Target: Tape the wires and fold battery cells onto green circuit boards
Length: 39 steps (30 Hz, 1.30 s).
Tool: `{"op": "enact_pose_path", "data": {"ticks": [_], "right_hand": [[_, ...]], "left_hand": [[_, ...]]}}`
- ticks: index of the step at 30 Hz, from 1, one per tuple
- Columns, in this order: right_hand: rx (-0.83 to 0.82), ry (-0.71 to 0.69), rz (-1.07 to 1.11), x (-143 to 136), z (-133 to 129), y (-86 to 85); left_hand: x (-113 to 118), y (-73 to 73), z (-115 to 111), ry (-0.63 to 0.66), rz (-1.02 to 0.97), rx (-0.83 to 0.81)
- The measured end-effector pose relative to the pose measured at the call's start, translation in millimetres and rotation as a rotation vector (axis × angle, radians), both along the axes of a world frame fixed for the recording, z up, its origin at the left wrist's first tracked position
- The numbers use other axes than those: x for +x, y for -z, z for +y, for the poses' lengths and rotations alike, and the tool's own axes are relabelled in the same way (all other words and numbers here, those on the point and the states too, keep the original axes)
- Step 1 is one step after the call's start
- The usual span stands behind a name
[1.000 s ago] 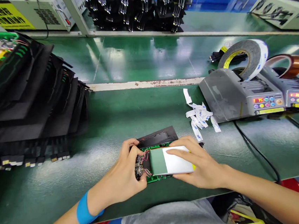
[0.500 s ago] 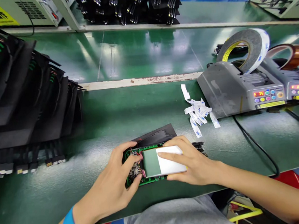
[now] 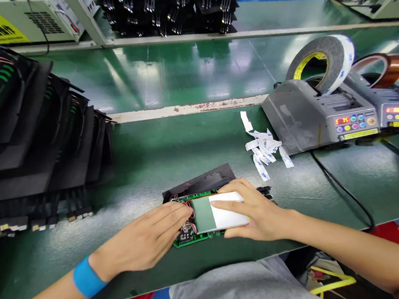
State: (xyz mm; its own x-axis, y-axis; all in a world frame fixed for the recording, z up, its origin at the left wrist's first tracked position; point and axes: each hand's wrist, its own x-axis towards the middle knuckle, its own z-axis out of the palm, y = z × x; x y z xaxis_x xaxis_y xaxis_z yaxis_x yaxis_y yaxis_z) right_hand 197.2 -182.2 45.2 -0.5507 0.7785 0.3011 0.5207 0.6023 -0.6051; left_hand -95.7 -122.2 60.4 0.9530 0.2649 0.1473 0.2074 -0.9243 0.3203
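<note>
A flat battery pack (image 3: 204, 215), grey-green on the left and white on the right, lies on a green circuit board (image 3: 186, 237). My right hand (image 3: 249, 210) grips the pack's right part, fingers over its top and thumb at the near edge. Over the board's left end, my left hand (image 3: 151, 236) is stretched out with its fingers side by side. Their tips touch the red wires (image 3: 192, 211) at the pack's left edge; the thumb is hidden. Right behind the board is a black panel (image 3: 202, 179), partly covered by it.
Stacked black panels with cables (image 3: 44, 150) stand at left. White tape liner scraps (image 3: 263, 148) lie before a grey tape dispenser (image 3: 318, 114) carrying a tape roll (image 3: 341, 63). A second dispenser (image 3: 397, 102) is beside it. A black cable (image 3: 343, 196) hangs over the front edge.
My left hand has gone from a spread grip around the board's left end to straight, joined fingers at the red wires. My right hand keeps its hold on the battery pack.
</note>
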Motion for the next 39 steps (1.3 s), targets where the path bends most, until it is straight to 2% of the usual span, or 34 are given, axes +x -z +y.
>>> {"op": "enact_pose_path", "data": {"ticks": [7,11,18,25,36,39], "right_hand": [[0.001,-0.011,0.012,0.9,-0.4,1.8],[-0.002,-0.012,0.011,1.0,-0.2,2.4],[0.004,-0.007,-0.004,0.8,-0.3,2.0],[0.038,0.0,-0.005,-3.0,-1.9,0.2],[0.051,0.016,-0.074,-10.6,4.0,-2.6],[0.039,0.021,-0.093,-13.4,4.7,-4.3]], "left_hand": [[-1.1,9.2,14.9,0.195,0.007,0.082],[-2.0,16.7,21.3,0.262,0.002,0.131],[0.0,23.6,25.4,0.266,-0.137,0.155],[-1.4,23.4,24.5,0.203,-0.051,0.059],[1.2,35.2,19.3,0.177,-0.166,0.12],[3.8,37.2,16.9,0.151,-0.233,0.087]]}}
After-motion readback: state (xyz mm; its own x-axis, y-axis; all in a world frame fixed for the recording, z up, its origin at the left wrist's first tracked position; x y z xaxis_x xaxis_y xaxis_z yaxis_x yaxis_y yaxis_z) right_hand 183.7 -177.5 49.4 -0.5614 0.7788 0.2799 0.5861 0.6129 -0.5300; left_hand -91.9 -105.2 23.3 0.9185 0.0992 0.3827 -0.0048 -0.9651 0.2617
